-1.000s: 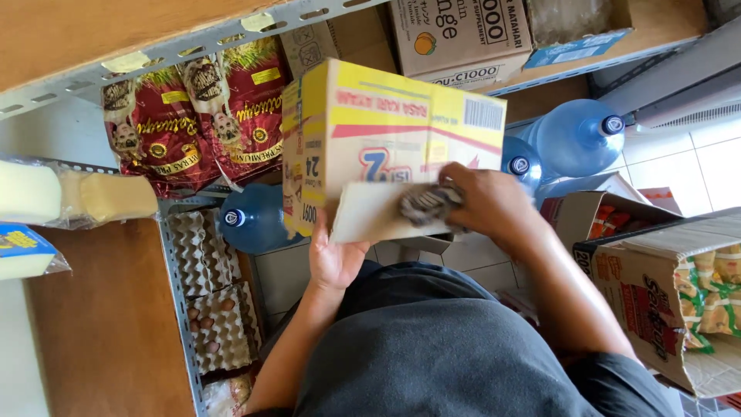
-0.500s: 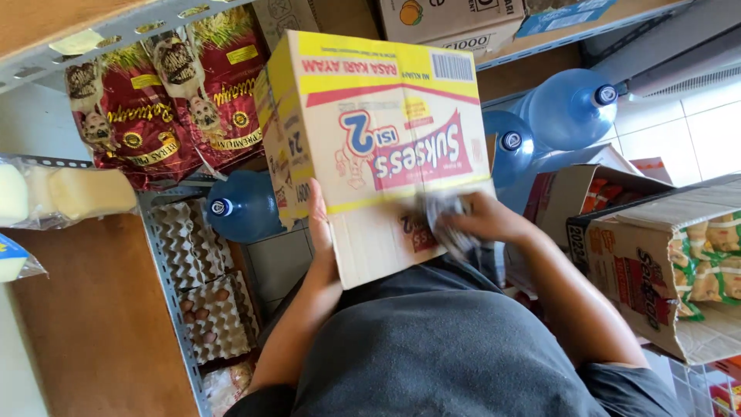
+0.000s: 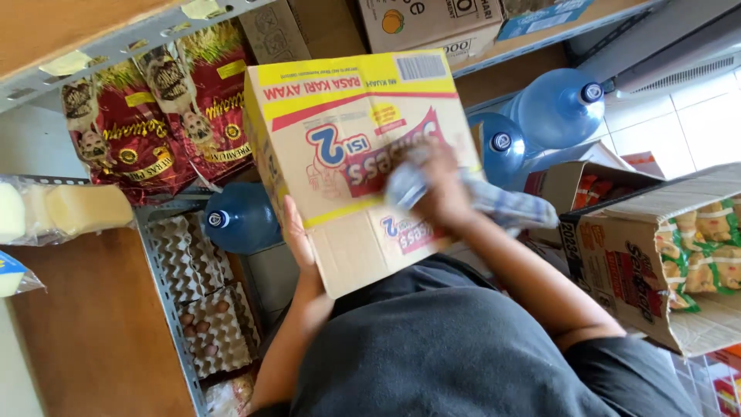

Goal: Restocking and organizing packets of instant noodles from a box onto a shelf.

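Observation:
I hold a yellow and brown cardboard carton against my body, its printed face turned up toward the camera. My left hand grips the carton's left edge from beneath. My right hand presses a blue-grey checked cloth flat against the carton's face. The cloth trails off to the right past the carton's edge.
Red rice sacks hang at upper left under a metal shelf rail. Blue water jugs stand behind the carton, another jug at left. Egg trays lie lower left. An open box of packets sits right. More cartons rest on the shelf above.
The carton has tilted so its large printed face now points up. My right hand with the cloth has slid from the carton's lower edge up onto the middle of that face.

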